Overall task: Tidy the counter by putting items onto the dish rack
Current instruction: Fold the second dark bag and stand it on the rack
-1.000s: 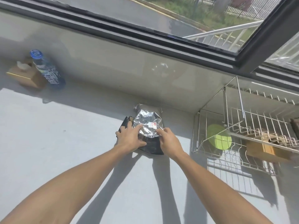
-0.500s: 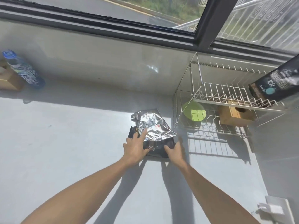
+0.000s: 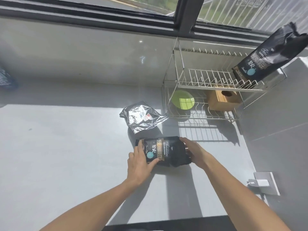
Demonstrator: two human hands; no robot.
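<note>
A black coffee bag (image 3: 168, 151) with gold lettering and a teal dot lies on its side between my hands, just above the counter. My left hand (image 3: 140, 161) grips its left end with the thumb across the label. My right hand (image 3: 195, 151) holds its right end. A crumpled silver foil bag (image 3: 141, 116) lies on the grey counter behind it, touching neither hand. The wire dish rack (image 3: 176, 80) stands at the right by the wall. A second black coffee bag (image 3: 270, 57) leans upright on its upper tier.
A green bowl (image 3: 182, 99) and a wooden box (image 3: 222, 100) sit on the rack's lower tier. A blue-labelled bottle (image 3: 6, 79) shows at the far left edge. A wall socket with a white plug (image 3: 260, 182) is on the right wall. The counter's front edge runs below my arms.
The black bag has come out from under the silver foil bag and towards me, both hands now gripping its ends. The foil bag stays behind on the counter. The view has shifted right.
</note>
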